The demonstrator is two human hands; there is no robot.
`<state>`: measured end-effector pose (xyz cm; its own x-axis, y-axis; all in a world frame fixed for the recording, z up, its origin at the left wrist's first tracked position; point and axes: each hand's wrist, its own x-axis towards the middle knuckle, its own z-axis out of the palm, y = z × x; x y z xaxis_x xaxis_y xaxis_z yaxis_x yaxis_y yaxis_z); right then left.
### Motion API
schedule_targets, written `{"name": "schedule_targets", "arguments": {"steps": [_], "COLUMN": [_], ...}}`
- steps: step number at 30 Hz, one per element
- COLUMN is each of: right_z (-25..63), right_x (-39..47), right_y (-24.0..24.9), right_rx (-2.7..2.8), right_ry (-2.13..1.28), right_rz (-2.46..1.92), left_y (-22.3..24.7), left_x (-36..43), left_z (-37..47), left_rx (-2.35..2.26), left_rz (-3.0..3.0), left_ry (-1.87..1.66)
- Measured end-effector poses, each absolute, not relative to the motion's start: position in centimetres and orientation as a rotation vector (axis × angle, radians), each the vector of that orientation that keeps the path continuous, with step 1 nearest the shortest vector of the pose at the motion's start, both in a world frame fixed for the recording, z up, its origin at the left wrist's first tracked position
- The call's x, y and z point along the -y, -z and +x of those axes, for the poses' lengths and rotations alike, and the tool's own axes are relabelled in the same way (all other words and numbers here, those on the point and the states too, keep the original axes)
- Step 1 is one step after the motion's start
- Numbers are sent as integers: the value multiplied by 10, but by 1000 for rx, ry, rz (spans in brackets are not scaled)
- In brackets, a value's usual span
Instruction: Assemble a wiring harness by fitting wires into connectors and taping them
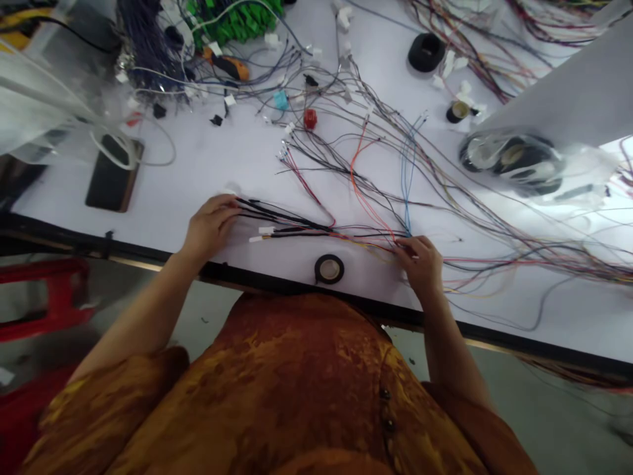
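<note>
My left hand (213, 224) pinches the left ends of several black-sleeved wires (281, 216) near the table's front edge. At the other side my right hand (420, 260) is closed on the wire bundle, where blue wires (406, 191) and orange wires (363, 191) meet. Between the hands the bundle lies stretched, with two white connectors (266, 231) at loose ends. Just below it a roll of black tape (329, 269) lies flat. Red wires (306, 185) with metal tips curve above the bundle.
A phone (113, 175) lies at the left. Green connectors (232, 20), an orange-handled tool (230, 66), a red connector (310, 119) and a light-blue connector (280, 99) are farther back. Tape rolls in plastic (514, 161) and long loose wires (494, 218) are at the right. A black edge (277, 282) borders the table.
</note>
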<state>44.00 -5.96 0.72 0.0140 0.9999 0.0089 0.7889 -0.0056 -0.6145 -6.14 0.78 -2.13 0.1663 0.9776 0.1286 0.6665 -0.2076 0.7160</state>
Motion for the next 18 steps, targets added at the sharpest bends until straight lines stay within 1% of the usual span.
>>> {"name": "schedule_targets", "arguments": {"steps": [3,5,7,9,11,13,16,18], "right_z": [440,439,437,435,434,436,445,457], "right_x": [65,70,73,74,73,70,64,58], "right_y": [-9,-9,-5,-2,-2,-5,-16,-25], "right_rx": [1938,2054,2115,2101,2059,2010,1870,1760], "right_ry": [-642,-600,-549,-531,-573,-696,-971,-1021], "right_rz": [-1766,-1710,-1684,-1692,-1708,-1687,-1595,-1598], "left_y": [19,13,5,-4,-11,-16,-16,-9], "left_x": [-3,-3,-6,-10,-15,-20,-26,-27], "left_z": [-62,-63,-64,-64,-65,-69,-84,-97], "left_rx": [-1614,-1688,-1750,-1772,-1775,-1729,-1698,-1781], "left_rz": [2039,2132,2281,2430,2489,2442,2258,2172], "left_ry": [-730,-621,-401,-86,81,117,59,49]}}
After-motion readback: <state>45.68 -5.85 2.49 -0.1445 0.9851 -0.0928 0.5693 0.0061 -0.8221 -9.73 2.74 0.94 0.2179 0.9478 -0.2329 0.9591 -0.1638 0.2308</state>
